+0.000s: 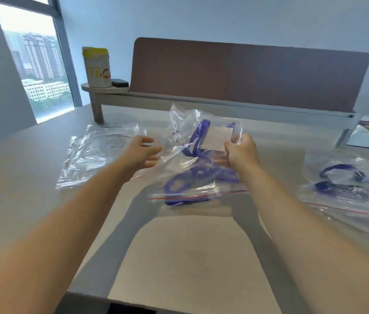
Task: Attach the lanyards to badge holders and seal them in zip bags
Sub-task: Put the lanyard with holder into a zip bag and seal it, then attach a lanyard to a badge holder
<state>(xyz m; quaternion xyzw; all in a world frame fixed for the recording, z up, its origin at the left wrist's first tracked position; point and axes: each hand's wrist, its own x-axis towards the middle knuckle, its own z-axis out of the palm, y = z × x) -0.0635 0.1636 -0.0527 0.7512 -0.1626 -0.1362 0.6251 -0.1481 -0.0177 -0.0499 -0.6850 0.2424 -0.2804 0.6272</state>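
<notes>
Here the right hand (242, 152) pinches a clear plastic zip bag (192, 168) with curled fingers, holding it above the grey surface (179, 257); inside lie a blue lanyard (192, 177) and a clear badge holder (218, 138). The left hand (142, 152) hovers beside the bag, fingers loosely spread.

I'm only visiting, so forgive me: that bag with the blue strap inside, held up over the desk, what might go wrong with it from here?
1. Only the right hand grips the zip bag; the left hand is open beside it, so the bag may sag or slip.
2. The blue lanyard bunches near the red zip line, and a loop seems to reach past it. It may get caught when sealing.
</notes>
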